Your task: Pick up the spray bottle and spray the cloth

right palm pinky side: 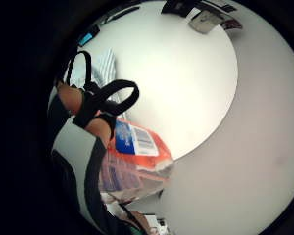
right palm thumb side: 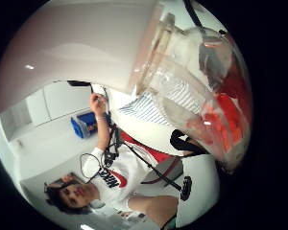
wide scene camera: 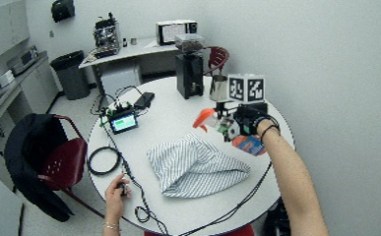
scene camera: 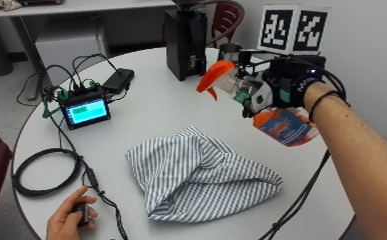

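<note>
Now gloved right hand (scene camera: 287,89) fingers curled round spray bottle (scene camera: 259,102), lifted above table (scene camera: 153,112); orange nozzle (scene camera: 213,77) tilted toward striped cloth (scene camera: 199,175) lying below, apparently lined up for spraying.

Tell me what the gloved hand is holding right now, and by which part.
The right hand grips the spray bottle around its neck, just behind the orange nozzle, lifted above the table.

My grip (scene camera: 283,92) hides the spray bottle's (scene camera: 283,125) neck in the outside view, at upper right. Its label print is too blurred to read. My bare hand (scene camera: 70,220) is cut off at the lower left edge.
</note>
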